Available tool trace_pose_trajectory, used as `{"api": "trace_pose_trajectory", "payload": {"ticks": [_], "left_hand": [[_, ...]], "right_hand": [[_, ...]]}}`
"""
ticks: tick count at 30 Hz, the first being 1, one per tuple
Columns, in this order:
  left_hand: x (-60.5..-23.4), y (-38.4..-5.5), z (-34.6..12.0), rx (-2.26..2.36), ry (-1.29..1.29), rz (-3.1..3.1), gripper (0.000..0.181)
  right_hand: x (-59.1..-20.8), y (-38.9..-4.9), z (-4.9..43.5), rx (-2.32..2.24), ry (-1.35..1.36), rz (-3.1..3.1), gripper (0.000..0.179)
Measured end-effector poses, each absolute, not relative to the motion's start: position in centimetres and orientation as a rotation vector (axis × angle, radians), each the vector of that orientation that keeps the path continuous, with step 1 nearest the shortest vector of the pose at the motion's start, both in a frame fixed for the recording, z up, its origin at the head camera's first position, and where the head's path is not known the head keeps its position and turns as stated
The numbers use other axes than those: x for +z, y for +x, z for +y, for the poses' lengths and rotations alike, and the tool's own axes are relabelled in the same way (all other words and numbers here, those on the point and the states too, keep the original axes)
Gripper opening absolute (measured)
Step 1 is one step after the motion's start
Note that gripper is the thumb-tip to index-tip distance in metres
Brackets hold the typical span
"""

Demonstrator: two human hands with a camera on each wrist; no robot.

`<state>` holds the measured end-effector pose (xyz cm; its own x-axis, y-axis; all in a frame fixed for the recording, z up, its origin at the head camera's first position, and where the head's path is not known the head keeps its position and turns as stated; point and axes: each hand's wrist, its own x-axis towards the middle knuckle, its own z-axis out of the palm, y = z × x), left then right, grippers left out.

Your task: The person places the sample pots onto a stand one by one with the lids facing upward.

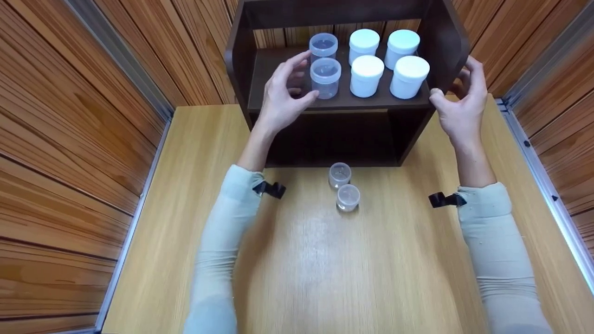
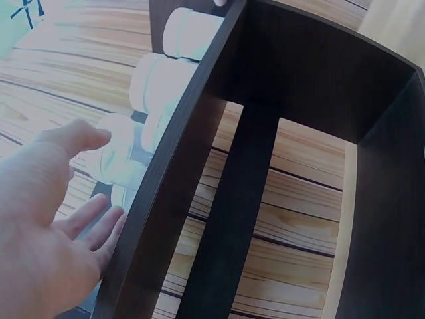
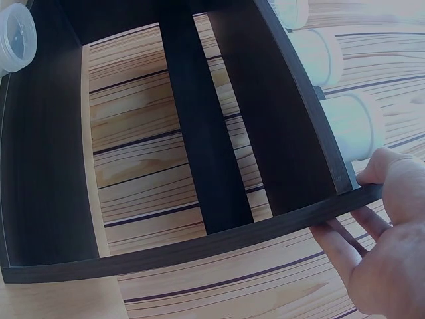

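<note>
A dark brown shelf unit (image 1: pixel 327 139) stands at the back of the table. On its upper board are a front clear jar (image 1: pixel 326 83), a rear clear jar (image 1: pixel 323 42) and several white-lidded jars (image 1: pixel 366 76). My left hand (image 1: pixel 285 95) is at the left of the clear jars, thumb by the front one and index finger beside the rear one. In the left wrist view its fingers are spread and loosely bent; contact is unclear. My right hand (image 1: pixel 466 104) grips the shelf's right side panel (image 3: pixel 305 216), thumb at the front edge and fingers on the outer face.
Two small clear jars, a farther jar (image 1: pixel 340 175) and a nearer jar (image 1: pixel 348 198), stand on the wooden table (image 1: pixel 306 269) before the shelf's lower opening. Wood-plank walls (image 1: pixel 79 153) with metal edge rails (image 1: pixel 529 144) enclose the table on the left, back and right.
</note>
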<state>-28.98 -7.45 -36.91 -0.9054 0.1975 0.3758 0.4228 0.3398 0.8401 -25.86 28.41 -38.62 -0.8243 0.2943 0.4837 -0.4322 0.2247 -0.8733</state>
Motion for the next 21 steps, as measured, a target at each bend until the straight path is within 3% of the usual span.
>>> {"api": "trace_pose_trajectory", "payload": {"ticks": [21], "left_hand": [[-39.5,-24.7,-10.6,-1.554,-0.728,-2.236,0.062]], "right_hand": [[-38.8,-26.0,28.6,1.647,0.130,-1.935,0.058]]}}
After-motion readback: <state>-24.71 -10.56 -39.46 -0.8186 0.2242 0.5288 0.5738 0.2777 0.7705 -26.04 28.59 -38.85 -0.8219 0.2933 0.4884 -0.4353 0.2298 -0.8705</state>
